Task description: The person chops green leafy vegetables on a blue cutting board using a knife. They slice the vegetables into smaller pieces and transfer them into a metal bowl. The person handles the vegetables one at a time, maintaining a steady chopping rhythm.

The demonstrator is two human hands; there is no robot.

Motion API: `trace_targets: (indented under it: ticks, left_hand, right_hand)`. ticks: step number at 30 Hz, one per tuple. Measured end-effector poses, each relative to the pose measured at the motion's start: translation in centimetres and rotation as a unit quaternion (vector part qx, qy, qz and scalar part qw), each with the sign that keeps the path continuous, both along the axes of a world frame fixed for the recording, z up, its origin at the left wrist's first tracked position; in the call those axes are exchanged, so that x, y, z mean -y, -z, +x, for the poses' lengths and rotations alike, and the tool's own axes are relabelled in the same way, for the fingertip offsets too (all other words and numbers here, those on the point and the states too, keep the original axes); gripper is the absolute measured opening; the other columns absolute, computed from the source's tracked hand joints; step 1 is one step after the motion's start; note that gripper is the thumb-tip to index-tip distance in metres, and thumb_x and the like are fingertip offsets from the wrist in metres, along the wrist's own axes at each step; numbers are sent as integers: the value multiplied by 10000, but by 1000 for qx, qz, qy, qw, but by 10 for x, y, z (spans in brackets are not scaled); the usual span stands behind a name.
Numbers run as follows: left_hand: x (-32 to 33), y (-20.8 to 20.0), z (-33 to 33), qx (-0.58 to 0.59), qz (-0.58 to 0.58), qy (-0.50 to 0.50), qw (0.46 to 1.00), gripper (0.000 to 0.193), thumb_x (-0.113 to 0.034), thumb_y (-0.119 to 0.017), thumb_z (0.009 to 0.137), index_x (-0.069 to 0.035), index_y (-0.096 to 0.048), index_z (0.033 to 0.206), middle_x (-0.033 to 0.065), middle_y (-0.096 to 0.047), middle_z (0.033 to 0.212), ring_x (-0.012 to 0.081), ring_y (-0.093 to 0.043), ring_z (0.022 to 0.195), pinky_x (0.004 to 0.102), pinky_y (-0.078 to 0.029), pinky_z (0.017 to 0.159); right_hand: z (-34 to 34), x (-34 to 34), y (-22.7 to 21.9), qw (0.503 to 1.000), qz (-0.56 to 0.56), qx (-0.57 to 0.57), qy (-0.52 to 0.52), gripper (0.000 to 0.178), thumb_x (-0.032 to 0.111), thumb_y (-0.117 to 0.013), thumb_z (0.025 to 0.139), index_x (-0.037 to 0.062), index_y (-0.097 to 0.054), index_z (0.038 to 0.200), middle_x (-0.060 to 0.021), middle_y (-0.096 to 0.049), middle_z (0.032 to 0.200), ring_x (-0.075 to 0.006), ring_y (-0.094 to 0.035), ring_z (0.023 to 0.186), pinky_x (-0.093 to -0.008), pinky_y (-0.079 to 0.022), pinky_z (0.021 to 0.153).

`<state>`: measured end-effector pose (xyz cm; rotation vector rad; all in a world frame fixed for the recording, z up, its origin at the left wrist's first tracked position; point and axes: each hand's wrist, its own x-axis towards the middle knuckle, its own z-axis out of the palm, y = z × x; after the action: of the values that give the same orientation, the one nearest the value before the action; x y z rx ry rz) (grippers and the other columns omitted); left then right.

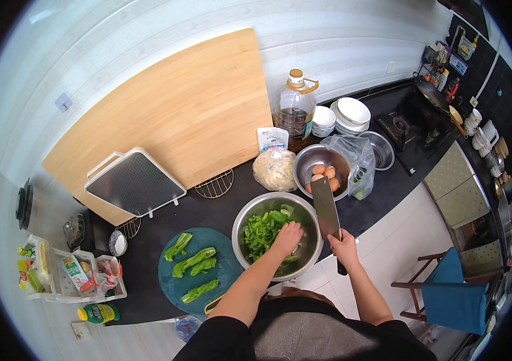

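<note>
Holding cleaver (326, 210), right grip (344, 248) clamped round handle (342, 266); chopped green peppers (262, 231) beside left grip (289, 236); cannot tell if closed.

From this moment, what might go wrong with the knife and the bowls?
First, the cleaver in the right hand overlaps the eggs in this view; lowering it carelessly might crack one, though its height is hard to judge. Second, the left hand is among the chopped greens in the large steel bowl, so a leftward swing might cut it. Third, that bowl appears close to the counter's front edge; a pull might tip it.
</note>
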<state>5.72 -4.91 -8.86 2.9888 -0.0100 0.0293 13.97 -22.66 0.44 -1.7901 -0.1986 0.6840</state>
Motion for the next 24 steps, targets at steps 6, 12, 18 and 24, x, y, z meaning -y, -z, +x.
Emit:
trace_targets:
  ticks: [6,12,18,24]
  left_hand:
    - [-8,-15,-11,95,-28,23,995,251,-67,-507,744,-65,-537,994,104,-537,1051,260,-472,1075,413,-324,970]
    - [-28,-81,-33,207,-320,-138,914,310,-36,-584,793,-38,-498,1091,139,-586,993,267,-557,992,412,-372,950]
    - [-72,-95,-68,265,-638,-299,658,237,-148,-573,876,-62,-490,1080,11,-590,925,90,-562,843,241,-463,703]
    - [-110,-85,-149,341,-704,-400,477,174,-156,-534,898,-83,-473,1043,39,-573,986,172,-583,895,371,-527,733]
  right_hand:
    - [9,-1,3,1000,3,4,-2,132,114,-607,803,24,-539,734,-8,-503,531,-76,-441,416,-242,-350,372]
    - [14,-18,7,998,2,26,-49,99,92,-593,803,31,-527,762,-2,-484,536,-75,-421,399,-236,-348,364]
    - [10,-39,12,996,39,25,-74,114,83,-603,800,35,-525,732,2,-478,533,-71,-404,389,-233,-335,359]
    - [-6,-56,4,993,37,9,-113,121,110,-610,797,25,-540,746,-5,-491,537,-79,-430,407,-242,-345,378]
